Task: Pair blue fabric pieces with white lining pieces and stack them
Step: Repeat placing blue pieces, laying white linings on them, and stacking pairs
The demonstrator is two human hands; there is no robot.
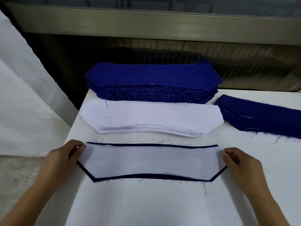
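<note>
— lying flat on the white tabletop [146, 206], a white lining piece [149, 160] sits on top of a blue fabric piece [91, 176], with only a thin blue border showing along the far edge and the near angled edges.

— and the hands?

— the left hand [63, 158] pinches the left end of the pair, fingertips closed on the corner. the right hand [239, 162] pinches the right end the same way.

— what's behind?

— just beyond lies a stack of white lining pieces [151, 118], and behind it, touching, a taller stack of blue fabric pieces [153, 75]. another blue stack [260, 116] lies to the right, just beside the white one, running off the picture's edge. loose blue threads [204, 187] lie scattered on the tabletop.
</note>
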